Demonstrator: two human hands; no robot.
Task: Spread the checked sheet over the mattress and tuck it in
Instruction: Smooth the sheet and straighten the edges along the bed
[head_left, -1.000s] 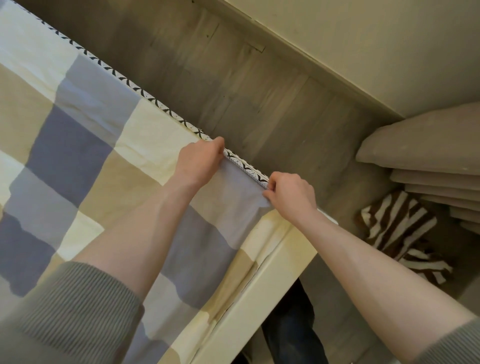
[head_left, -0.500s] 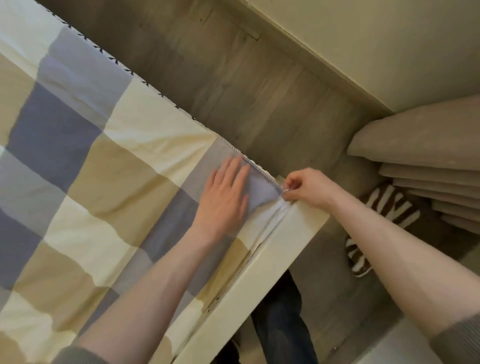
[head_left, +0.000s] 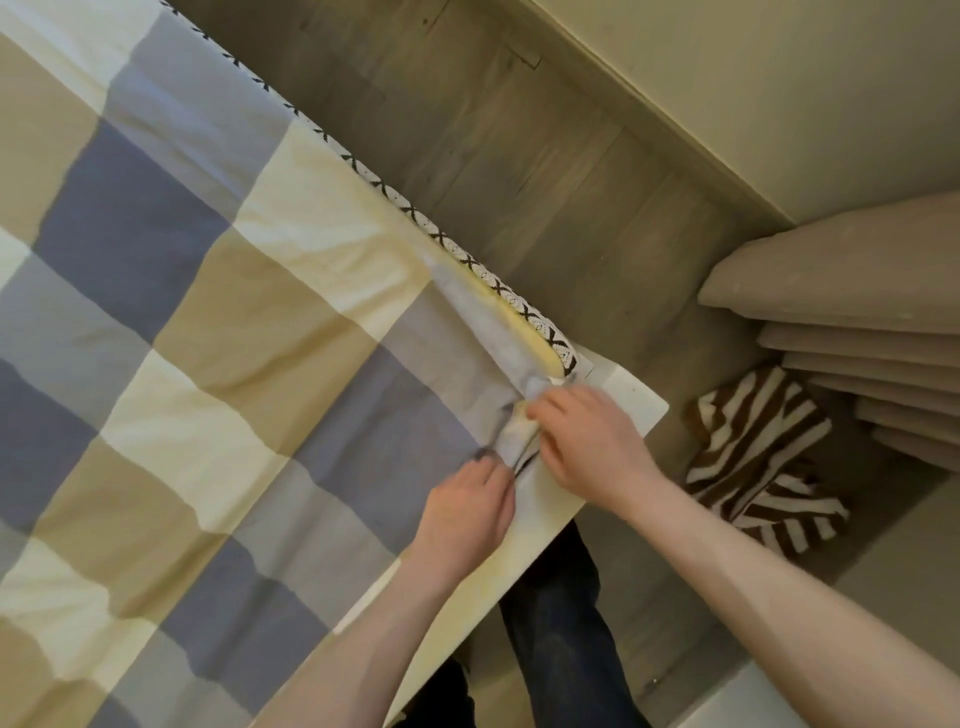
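Item: checked sheet (head_left: 218, 322), lying flat over the mattress (head_left: 522, 312), loose only at the bed's near corner.
Right grip (head_left: 587, 447): pinching the bunched corner fold.
Left grip (head_left: 462, 514): fingers curled on the sheet's edge beside the bed frame (head_left: 631, 410).
Step, as I read it: tucking this corner.
Next move, as I judge it: push the fold down flat between mattress and frame.

Creased matt cloth sheet (head_left: 218, 322), probably cotton.
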